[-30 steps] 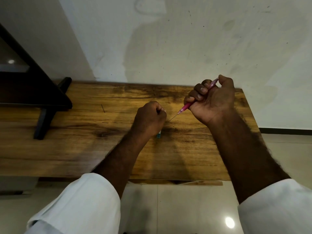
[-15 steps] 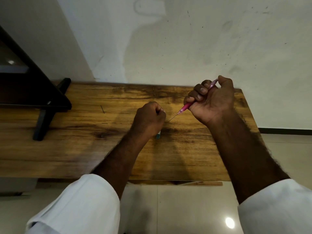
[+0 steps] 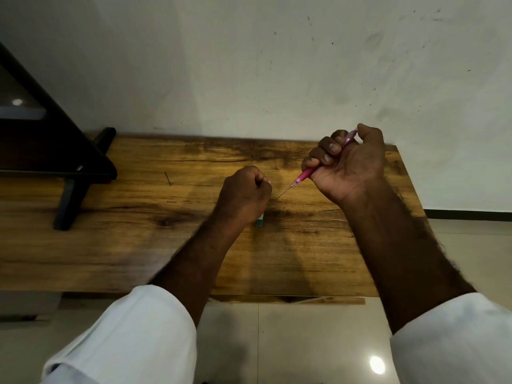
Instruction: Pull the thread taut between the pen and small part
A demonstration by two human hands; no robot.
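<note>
Right hand (image 3: 350,164) grips syringe (image 3: 304,176) (pink).

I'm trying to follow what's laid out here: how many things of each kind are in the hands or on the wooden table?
Pink syringe, held in the right hand: 1
Small teal-ended vial, gripped by the left hand: 1
Loose dark needle on the table: 1
Black stand: 1
Total: 4

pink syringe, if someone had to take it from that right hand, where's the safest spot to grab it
Grip the pink syringe on its barrel just below the right hand, coming from the side. Its bare needle slants down-left toward the left hand, so that end is best avoided; the plunger end sits under the thumb.
</note>
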